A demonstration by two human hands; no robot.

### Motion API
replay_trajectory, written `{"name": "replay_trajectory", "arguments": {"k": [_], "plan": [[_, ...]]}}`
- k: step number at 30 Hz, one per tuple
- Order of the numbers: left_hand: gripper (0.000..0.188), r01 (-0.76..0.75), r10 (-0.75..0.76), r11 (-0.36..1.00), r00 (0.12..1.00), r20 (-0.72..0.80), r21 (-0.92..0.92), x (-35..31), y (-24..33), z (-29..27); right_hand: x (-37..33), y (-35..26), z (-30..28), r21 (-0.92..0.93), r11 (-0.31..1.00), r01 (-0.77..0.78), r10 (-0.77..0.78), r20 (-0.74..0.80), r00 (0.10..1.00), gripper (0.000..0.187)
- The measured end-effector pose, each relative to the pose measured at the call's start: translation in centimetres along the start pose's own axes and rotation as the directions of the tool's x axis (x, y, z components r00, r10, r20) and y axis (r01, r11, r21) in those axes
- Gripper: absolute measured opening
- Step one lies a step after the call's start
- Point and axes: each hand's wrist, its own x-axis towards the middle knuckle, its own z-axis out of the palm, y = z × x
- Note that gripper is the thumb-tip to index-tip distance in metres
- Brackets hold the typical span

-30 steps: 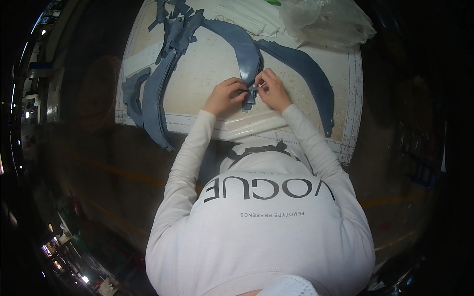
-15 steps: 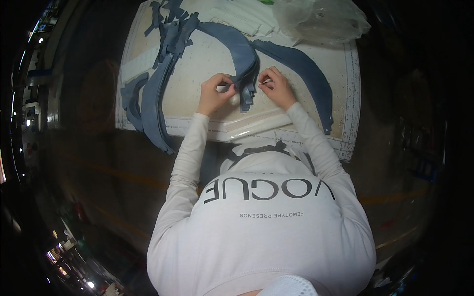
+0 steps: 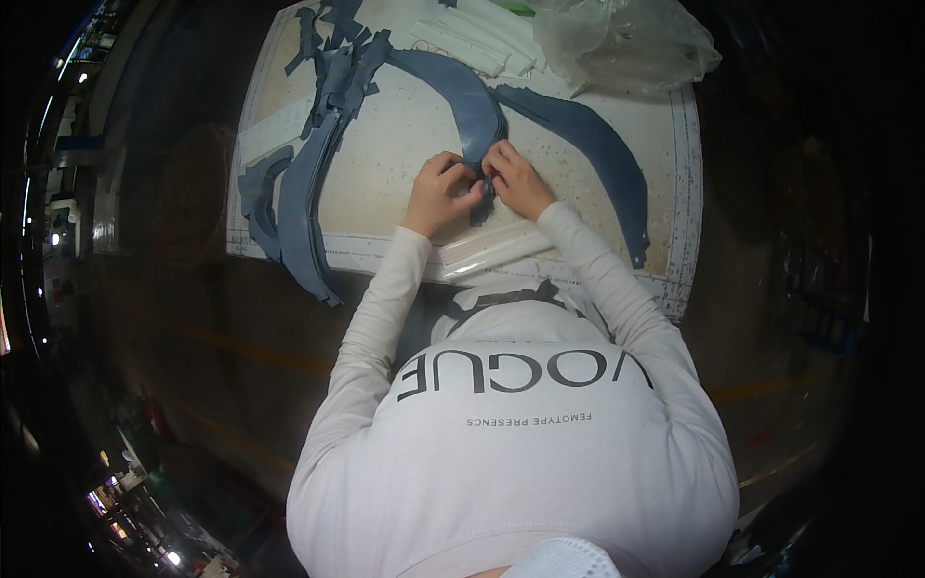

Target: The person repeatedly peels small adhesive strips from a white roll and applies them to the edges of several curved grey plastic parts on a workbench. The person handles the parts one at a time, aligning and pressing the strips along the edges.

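A curved strip of blue-grey fabric (image 3: pixel 469 103) lies across the middle of the table, its near end between my hands. My left hand (image 3: pixel 443 197) is closed, thumb and fingertips on the left edge of that end. From the other side my right hand (image 3: pixel 518 183) pinches the same end, fingers bent over it. Small dark fabric ends (image 3: pixel 481 209) show below my fingertips. What lies exactly between the fingertips is partly hidden. To the right rests a stack of curved blue-grey fabric pieces (image 3: pixel 597 137), apart from my right hand.
More curved blue-grey pieces (image 3: pixel 306 202) lie at the left, some hanging over the table's near edge. Loose fabric scraps (image 3: pixel 347 77) heap at the far left. White strips (image 3: pixel 472 37) and a clear plastic bag (image 3: pixel 626 43) sit at the back. A clear-wrapped roll (image 3: pixel 491 252) lies near my body.
My hands have come together at the strip's near end. The right hand moved left onto the fabric; the left hand shifted slightly right and nearer me.
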Motion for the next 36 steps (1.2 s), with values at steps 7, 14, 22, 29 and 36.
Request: {"name": "replay_trajectory", "arguments": {"k": [7,14,22,29,36], "plan": [[0.022,-0.117,0.117,0.953,0.993,0.015,0.279,-0.5,0.3,2.1,0.0,0.5,-0.6,0.116,0.986,-0.116,0.149,-0.333,0.931,0.019],[0.015,0.06,-0.05,0.992,0.994,-0.095,0.109,0.1,0.9,1.3,0.0,0.4,-2.3,0.299,0.879,-0.372,0.445,-0.232,0.865,0.017],[0.031,0.178,-0.253,0.913,0.953,-0.166,-0.368,1.0,1.2,-1.1,3.1,0.7,0.7,0.66,0.467,-0.588,0.736,0.079,0.672,0.059],[0.04,0.643,-0.619,-0.169,0.521,0.588,-0.747,3.7,-4.8,0.6,4.1,-0.2,0.3,0.266,0.869,-0.417,0.465,-0.156,0.871,0.057],[0.016,0.441,-0.695,-0.205,0.563,0.447,-0.874,10.4,-7.3,2.8,-0.3,-5.2,-10.0,0.295,0.903,-0.313,0.327,0.003,0.945,0.055]]}}
